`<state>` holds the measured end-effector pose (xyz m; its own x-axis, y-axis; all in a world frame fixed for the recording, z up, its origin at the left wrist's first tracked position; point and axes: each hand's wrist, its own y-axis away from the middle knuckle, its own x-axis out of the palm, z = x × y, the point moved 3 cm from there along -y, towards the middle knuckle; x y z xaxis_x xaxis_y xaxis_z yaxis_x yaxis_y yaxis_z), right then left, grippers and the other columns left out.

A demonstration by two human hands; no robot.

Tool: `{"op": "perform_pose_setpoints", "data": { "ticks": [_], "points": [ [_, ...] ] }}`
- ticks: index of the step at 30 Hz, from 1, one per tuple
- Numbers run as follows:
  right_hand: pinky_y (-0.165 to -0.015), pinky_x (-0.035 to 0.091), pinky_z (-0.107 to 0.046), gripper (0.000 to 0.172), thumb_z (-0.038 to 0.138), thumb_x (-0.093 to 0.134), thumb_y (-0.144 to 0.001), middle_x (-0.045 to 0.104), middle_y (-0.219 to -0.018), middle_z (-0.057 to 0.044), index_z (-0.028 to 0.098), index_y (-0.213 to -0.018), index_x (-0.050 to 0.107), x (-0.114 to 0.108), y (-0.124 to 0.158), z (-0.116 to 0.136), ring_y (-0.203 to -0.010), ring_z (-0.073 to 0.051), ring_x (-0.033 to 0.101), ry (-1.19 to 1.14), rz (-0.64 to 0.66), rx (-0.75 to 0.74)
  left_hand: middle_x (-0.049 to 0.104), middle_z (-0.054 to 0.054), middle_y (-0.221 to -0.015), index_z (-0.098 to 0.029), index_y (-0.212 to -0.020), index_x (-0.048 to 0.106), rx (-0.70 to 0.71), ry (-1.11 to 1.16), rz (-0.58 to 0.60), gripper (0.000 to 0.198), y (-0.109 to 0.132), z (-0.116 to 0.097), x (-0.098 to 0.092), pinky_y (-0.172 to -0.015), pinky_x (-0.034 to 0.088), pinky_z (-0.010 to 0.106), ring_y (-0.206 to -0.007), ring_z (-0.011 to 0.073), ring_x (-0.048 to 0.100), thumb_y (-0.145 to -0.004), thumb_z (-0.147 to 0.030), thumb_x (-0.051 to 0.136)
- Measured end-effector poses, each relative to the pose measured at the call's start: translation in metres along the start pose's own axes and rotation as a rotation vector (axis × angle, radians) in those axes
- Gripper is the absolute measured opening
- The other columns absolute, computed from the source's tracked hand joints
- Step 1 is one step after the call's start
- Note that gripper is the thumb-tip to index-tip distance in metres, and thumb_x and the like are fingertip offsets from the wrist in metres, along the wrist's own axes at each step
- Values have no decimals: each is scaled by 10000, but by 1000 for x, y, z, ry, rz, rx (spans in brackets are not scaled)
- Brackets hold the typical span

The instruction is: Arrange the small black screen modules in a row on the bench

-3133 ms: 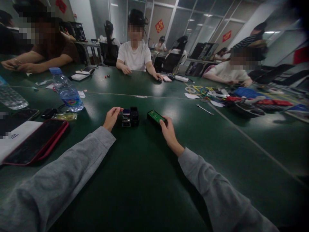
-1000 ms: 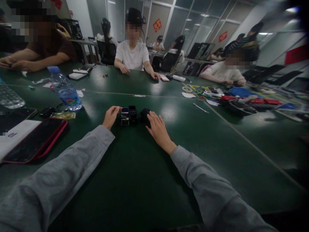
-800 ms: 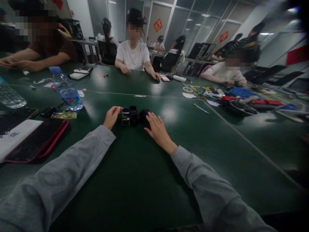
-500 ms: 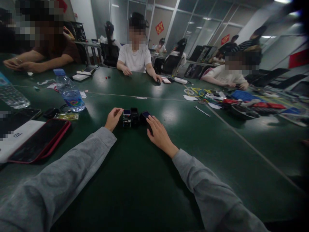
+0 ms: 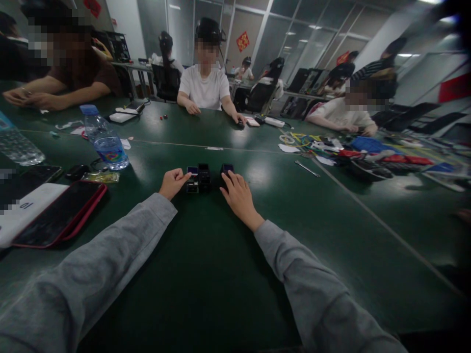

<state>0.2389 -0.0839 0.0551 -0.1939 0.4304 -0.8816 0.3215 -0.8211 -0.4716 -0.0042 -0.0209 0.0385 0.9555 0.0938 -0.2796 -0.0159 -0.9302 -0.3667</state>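
Several small, boxy devices with dark screens lie in a row on the dark green table. On the left is a clear-edged device [image 5: 192,187], right against a black device [image 5: 203,175]. My left hand [image 5: 172,184] is beside the clear-edged one, its fingers curled in and its thumb reaching to that device's left edge. Another black device [image 5: 227,168] lies a short gap to the right. Over its near part rests my right hand [image 5: 238,197], fingers stretched and spread, thumb apart; the hand hides much of this device.
To the left are a water bottle [image 5: 105,139], a red-cased phone [image 5: 62,213], a white box [image 5: 31,208] and a yellow packet [image 5: 101,177]. A wrench [image 5: 307,168] and a pile of cables [image 5: 312,142] lie to the right. People sit across the table.
The right-hand black device has moved slightly right, away from the middle one, and is turned straighter. My right hand shifted with it. My left thumb now reaches the clear-edged device.
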Motion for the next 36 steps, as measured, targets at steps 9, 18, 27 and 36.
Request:
{"op": "perform_pose_setpoints", "data": {
  "ticks": [9, 18, 27, 36],
  "points": [
    [-1159, 255, -459, 573, 325, 416, -1004, 187, -1576, -51, 213, -1524, 203, -17, 6, 29, -1437, -241, 172, -118, -18, -140, 323, -63, -525, -200, -544, 257, 10, 23, 27, 488, -3, 5, 2, -486, 249, 222, -491, 77, 289, -768, -365, 659],
    [-1140, 294, -445, 442, 323, 411, -1013, 314, -1529, -66, 191, -1435, 401, -11, 13, 38, -1410, -218, 267, -204, 114, -297, 289, -67, -523, -202, -541, 244, -51, 75, 51, 540, -2, 3, 1, -450, 202, 208, -488, 71, 246, -723, -440, 692],
    [-1115, 319, -431, 385, 286, 413, -1006, 455, -1424, -68, 207, -1380, 464, -22, 15, 35, -1361, -227, 340, -212, 51, -216, 319, -67, -498, -200, -527, 262, -67, 116, 118, 551, 0, -4, 2, -431, 202, 209, -455, 59, 265, -700, -425, 734],
    [-1125, 272, -488, 435, 230, 393, -975, 361, -1496, -61, 211, -1408, 417, -7, 11, 6, -1408, -237, 251, -153, -67, 91, 333, -64, -500, -206, -526, 262, -73, 100, 162, 524, 0, -4, 3, -435, 236, 207, -455, 60, 295, -691, -378, 728]
  ]
}}
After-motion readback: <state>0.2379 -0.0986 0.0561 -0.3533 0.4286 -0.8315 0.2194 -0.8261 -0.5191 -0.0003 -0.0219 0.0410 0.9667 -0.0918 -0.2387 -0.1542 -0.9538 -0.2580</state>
